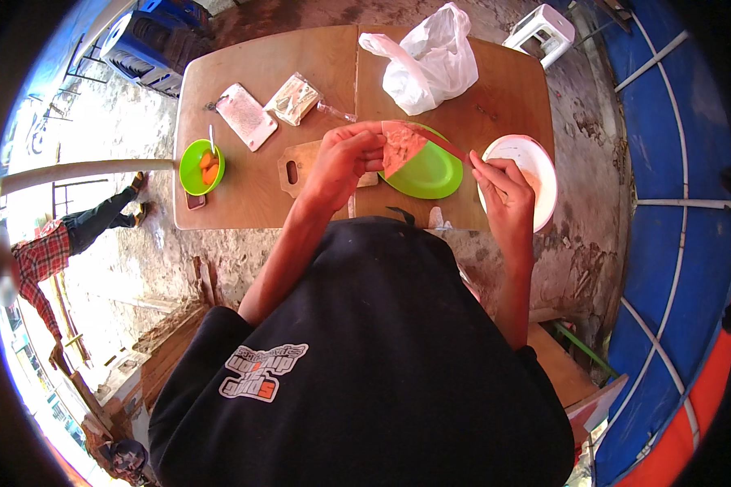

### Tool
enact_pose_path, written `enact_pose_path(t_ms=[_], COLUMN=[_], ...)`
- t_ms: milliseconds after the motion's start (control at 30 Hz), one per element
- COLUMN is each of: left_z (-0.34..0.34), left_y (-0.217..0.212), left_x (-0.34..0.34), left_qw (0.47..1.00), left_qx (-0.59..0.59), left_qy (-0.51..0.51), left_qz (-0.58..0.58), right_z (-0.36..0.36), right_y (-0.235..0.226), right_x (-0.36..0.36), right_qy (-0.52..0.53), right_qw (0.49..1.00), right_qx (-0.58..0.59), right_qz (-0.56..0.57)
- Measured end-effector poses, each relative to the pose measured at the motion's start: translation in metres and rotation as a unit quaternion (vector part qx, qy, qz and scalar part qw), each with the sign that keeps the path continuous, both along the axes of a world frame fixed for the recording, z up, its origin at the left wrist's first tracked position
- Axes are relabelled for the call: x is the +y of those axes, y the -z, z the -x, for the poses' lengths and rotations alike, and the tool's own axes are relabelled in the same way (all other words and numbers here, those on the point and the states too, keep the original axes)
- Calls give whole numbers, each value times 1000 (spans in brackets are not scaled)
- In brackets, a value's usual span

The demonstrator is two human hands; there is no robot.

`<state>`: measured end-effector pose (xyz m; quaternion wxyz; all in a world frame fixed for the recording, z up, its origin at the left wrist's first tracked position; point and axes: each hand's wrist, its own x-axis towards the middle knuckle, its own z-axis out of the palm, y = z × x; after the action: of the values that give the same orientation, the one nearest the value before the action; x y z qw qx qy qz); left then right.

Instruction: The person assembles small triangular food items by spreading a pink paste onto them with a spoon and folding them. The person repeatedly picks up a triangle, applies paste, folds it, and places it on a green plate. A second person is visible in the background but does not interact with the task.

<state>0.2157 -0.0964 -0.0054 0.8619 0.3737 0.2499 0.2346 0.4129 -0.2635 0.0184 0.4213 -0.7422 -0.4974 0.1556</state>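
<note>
A small clear plastic bag with pinkish-red, lumpy contents [403, 148] is stretched between my hands, above the green oval plate [422, 183]. My left hand [345, 162] grips its left side, fingers closed on it. At the other end, my right hand [502, 183] pinches the bag's drawn-out edge between thumb and fingers. Just beyond that hand stands a white bowl [546, 203] with something pinkish inside. Partly behind my left hand lies a wooden cutting board [304, 152] with a slotted handle.
A green bowl [188, 174] with orange pieces and a spoon stands at the table's left. A white stained slab [246, 116], a clear packet [295, 99] and a white plastic bag [434, 69] lie farther back. Behind is a white stool [542, 32]; a person [49, 247] is at far left.
</note>
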Motion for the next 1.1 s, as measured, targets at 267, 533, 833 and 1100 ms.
enact_pose_path(t_ms=[267,533,833,1100], left_z=[3,0,0,-3], left_y=[8,17,19,24], left_x=[3,5,3,10], left_qw=[999,989,992,996], left_qx=[-44,-130,-106,-49], left_qy=[-22,-25,-23,-21], left_qz=[17,65,66,67], right_z=[-2,10,3,-57], right_y=[-6,9,17,88], right_x=[-4,1,-13,-68], right_qy=[-2,-20,23,233], right_qw=[995,983,983,965], right_qx=[95,181,179,38], right_qz=[11,1,16,115])
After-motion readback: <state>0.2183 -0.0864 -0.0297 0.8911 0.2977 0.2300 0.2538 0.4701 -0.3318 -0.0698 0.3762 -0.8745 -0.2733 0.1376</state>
